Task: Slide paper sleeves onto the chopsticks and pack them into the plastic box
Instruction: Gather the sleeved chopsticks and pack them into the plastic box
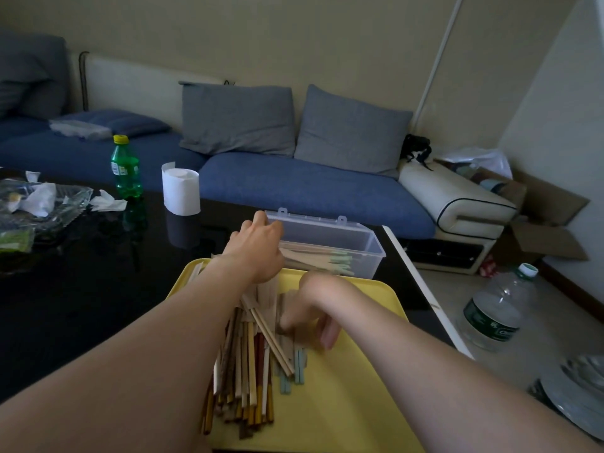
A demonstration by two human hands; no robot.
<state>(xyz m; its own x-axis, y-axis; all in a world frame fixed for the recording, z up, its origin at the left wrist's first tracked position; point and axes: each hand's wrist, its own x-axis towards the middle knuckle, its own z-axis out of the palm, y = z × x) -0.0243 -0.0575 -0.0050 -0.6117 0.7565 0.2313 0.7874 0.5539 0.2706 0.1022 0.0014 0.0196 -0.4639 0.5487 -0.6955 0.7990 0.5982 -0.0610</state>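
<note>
Far left, on the dark glossy table (81,305): clear plastic wrapping (45,204) with crumpled tissues in it. Beside it to the right, a green bottle (125,168) with a yellow cap stands upright. A roll of white paper (180,188) stands on end just right of it.

Centre: the left hand (253,250) reaches forward to the left end of the plastic box (322,232), back of the hand up, thumb at the box rim. Its fingers are hidden behind the hand, so I cannot tell whether it grasps anything.

The box is open, lying lengthwise on the table just beyond the yellow tray (343,403). Sleeved chopsticks (318,256) lie along its bottom, pale green ends toward the right.

On the tray, under the left forearm, is a loose pile of bare chopsticks (248,371) in wood, red and yellow tones. A few pale blue ones are at its right edge, with paper sleeves (266,297) at the far end.

The right hand (307,317) is blurred, fingers curled down onto the pile's right side. I cannot tell whether it grips anything.

Right, on the floor: a large clear water bottle (493,308).
</note>
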